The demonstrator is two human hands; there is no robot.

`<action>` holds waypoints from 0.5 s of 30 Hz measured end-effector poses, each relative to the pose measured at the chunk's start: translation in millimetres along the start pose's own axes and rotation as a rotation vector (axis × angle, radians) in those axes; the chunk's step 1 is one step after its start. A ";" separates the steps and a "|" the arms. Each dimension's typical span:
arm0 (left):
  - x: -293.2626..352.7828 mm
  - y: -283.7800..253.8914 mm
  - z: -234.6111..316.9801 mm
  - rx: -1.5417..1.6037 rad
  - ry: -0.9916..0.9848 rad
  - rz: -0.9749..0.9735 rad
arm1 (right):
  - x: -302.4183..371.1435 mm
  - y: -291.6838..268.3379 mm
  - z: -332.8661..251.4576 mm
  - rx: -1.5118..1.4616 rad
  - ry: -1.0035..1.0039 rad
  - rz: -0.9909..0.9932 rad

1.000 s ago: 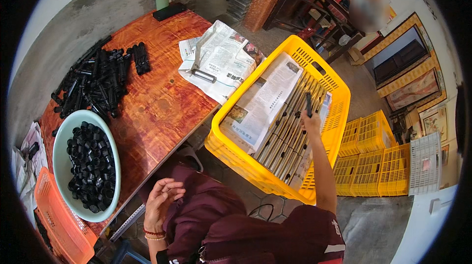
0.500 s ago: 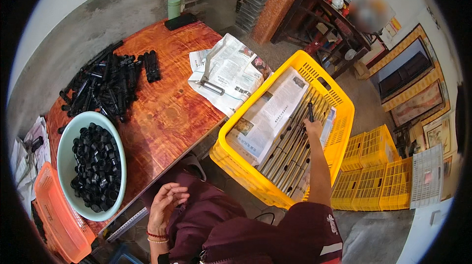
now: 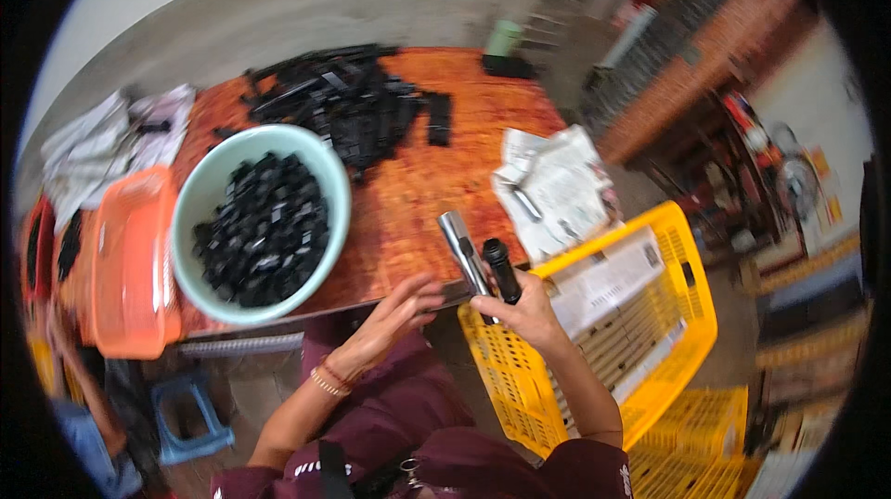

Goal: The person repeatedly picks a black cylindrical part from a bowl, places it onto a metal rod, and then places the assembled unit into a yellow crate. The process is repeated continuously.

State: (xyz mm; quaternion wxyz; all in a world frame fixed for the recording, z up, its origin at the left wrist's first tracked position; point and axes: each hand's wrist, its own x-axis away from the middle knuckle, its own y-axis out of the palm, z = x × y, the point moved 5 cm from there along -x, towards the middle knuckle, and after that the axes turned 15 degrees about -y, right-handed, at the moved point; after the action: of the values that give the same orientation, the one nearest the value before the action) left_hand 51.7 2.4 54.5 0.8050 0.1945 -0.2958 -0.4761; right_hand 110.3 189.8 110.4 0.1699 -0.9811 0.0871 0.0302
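Note:
My right hand (image 3: 531,315) is closed around a shiny metal tube (image 3: 461,246) and a black tube (image 3: 501,269) with a ribbed end, held upright side by side at the table's front edge. To its left, my left hand (image 3: 397,315) has its fingers stretched out and holds nothing. The yellow crate (image 3: 497,374), beside my right forearm, contains rows of metal tubes (image 3: 624,336) and a newspaper sheet (image 3: 608,281). On the table's left half stands a pale green basin (image 3: 183,230) full of short black caps (image 3: 264,230).
Black tubes (image 3: 339,100) are heaped at the back of the reddish wooden table (image 3: 436,183). Crumpled newspaper (image 3: 561,174) with a metal piece lies at the right. An orange basket (image 3: 130,262) and a blue stool (image 3: 190,420) are at left, near another person's arm (image 3: 88,378).
My right hand has come out of the yellow crate to the table edge and now also shows a metal tube beside the black one. My view has swung left; my left hand's fingers have straightened.

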 end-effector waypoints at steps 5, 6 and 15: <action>7.0 -24.6 18.6 0.305 0.314 0.283 | -27.4 82.2 -34.0 0.122 -0.303 -0.325; 16.4 -26.6 20.8 0.407 0.355 0.327 | -27.1 91.6 -37.1 0.095 -0.340 -0.312; 65.3 -43.3 50.3 0.197 0.435 0.417 | -31.9 66.9 -34.7 0.092 -0.326 -0.422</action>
State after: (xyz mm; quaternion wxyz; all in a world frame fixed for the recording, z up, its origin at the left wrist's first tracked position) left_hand 14.5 -77.1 85.4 0.9069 0.3038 -0.1951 -0.2170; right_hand 67.9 121.1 124.0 0.2284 -0.9511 -0.1466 0.1477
